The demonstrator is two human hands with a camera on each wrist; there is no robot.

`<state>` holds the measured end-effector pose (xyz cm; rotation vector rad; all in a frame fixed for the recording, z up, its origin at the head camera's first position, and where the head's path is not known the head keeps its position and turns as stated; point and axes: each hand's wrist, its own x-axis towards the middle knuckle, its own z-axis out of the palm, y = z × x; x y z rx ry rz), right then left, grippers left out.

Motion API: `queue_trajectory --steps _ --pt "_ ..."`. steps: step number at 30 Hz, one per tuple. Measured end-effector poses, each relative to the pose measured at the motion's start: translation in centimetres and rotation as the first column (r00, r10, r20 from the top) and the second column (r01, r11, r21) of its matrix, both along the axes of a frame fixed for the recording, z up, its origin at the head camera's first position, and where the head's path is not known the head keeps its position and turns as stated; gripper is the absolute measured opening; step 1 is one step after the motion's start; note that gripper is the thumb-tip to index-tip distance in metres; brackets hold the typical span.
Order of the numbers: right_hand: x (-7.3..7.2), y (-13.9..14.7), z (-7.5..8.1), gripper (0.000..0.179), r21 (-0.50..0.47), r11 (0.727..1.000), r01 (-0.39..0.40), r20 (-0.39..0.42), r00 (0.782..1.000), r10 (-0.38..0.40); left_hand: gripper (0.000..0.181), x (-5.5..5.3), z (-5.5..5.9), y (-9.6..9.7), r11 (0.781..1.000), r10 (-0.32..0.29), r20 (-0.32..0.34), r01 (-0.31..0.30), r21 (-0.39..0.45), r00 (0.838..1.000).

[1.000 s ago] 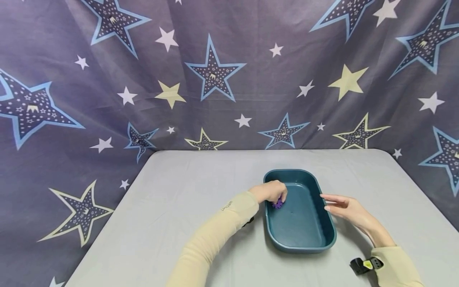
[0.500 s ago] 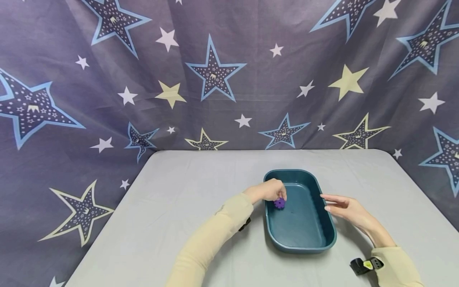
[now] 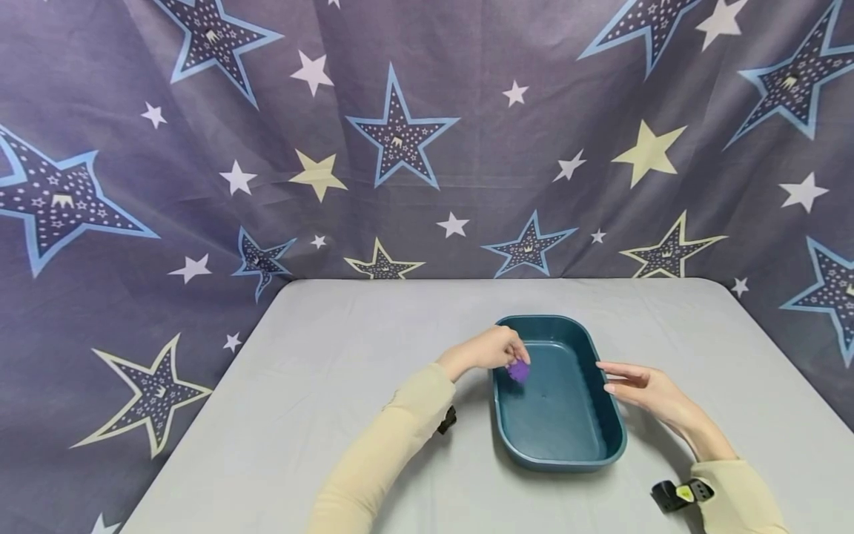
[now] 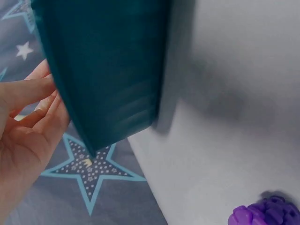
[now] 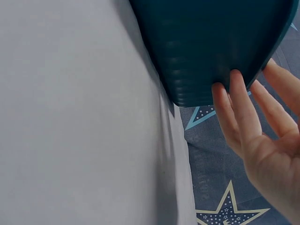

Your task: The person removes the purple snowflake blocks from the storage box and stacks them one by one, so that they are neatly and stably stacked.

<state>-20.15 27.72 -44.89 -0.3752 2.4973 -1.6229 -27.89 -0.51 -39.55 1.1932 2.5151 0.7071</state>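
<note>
A deep teal tray (image 3: pixel 560 437) stands on the table. My left hand (image 3: pixel 487 348) reaches over its left rim and pinches a small purple disc with a notched edge (image 3: pixel 519 371), held just inside the tray. In the left wrist view, the tray wall (image 4: pixel 103 75) hides the disc and the ends of my left hand's (image 4: pixel 33 136) fingers. On the opposite side, my right hand (image 3: pixel 657 397) touches the right rim with outstretched fingers. In the right wrist view, two fingertips (image 5: pixel 236 77) lie against the outer wall.
Purple knobbly pieces (image 4: pixel 267 213) lie on the table in the left wrist view; in the head view I cannot make them out. A pale cloth covers the table (image 3: pixel 373 326). Behind it hangs a star-patterned curtain (image 3: pixel 427 200).
My left hand has drawn back a little to the left and up, and the purple disc is slightly higher inside the tray. The right hand and the tray have stayed put.
</note>
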Motion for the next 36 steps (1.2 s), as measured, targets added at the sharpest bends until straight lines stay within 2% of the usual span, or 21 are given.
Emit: queue_trajectory --steps 8,12,23,32,36 --pt "0.0 0.0 0.1 0.05 0.004 1.0 0.006 0.0 1.0 -0.006 0.022 0.7 1.2 -2.1 0.994 0.049 0.079 -0.057 0.097 0.996" --pt "0.0 0.0 0.1 0.05 0.005 1.0 0.006 -0.001 1.0 -0.006 0.021 0.9 1.4 -3.3 0.988 0.065 0.117 -0.08 0.133 0.991" --pt "0.0 -0.1 0.1 0.05 0.011 1.0 0.008 0.002 1.0 -0.008 0.025 1.2 0.9 -6.5 0.964 0.13 0.228 -0.177 0.198 0.965" --pt "0.1 -0.2 0.2 0.049 -0.004 1.0 -0.005 -0.006 1.0 0.005 0.025 1.3 -0.2 -9.6 0.956 0.211 0.252 -0.253 0.15 0.944" --pt "0.2 -0.2 0.3 0.049 -0.021 1.0 -0.019 -0.015 1.0 0.019 0.026 1.4 -0.6 -10.6 0.954 0.219 0.261 -0.262 0.145 0.94"
